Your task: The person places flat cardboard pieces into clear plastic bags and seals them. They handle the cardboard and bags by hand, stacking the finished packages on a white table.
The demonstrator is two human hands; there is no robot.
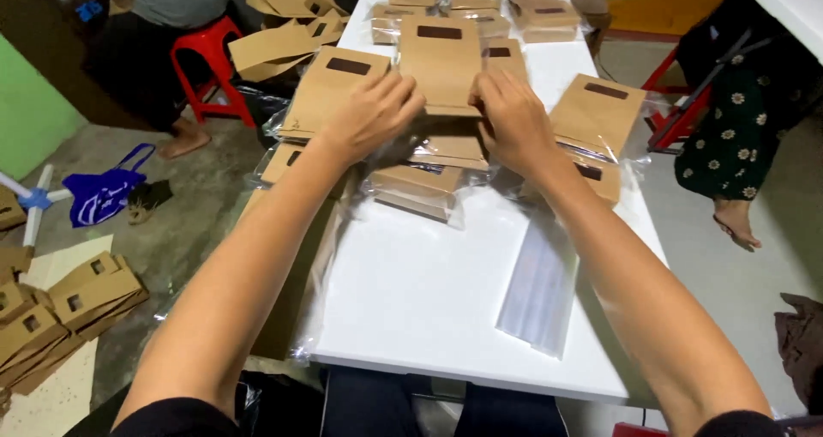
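**2 hands on a brown paper bag**

The left hand (370,115) and right hand (513,120) each pinch a lower corner of a flat brown paper bag (441,64) with a dark rectangular patch, held over the middle of the white table (420,300). Wrapped bag bundles (420,184) crowd beneath it. Clear plastic sleeves (540,291) lie near the right edge. A red stool (210,60) stands beyond the left edge.

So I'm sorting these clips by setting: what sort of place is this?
Likely a small packing workshop: brown paper bags stacked on a white table, clear plastic sleeves, more bags on the bare floor.
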